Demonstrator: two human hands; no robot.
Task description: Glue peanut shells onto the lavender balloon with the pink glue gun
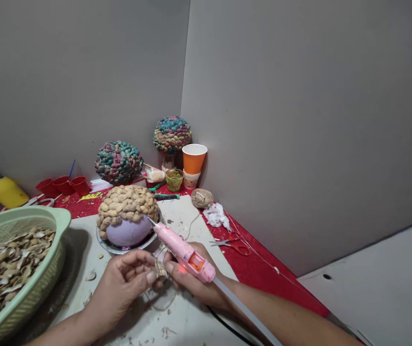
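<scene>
The left hand (124, 278) pinches a partly covered peanut shell (160, 269); the right hand (199, 290) grips a glue gun (177, 244), handle hidden. The frame cuts off the basket (49, 276).

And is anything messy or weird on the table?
Yes, a bit messy: shell scraps lie loose on the pale board, outside the green basket that holds lots more. The yellow bottle at far left also looks tilted rather than upright.

A bare left hand (119, 286) with slim, tapering fingers (137, 257) and a short thumbnail (151, 277) joins a bare, rounded left forearm (70, 327); a bare right hand (199, 290) leads into a long, smooth right forearm (292, 312), uncovered to the edge of view
</scene>
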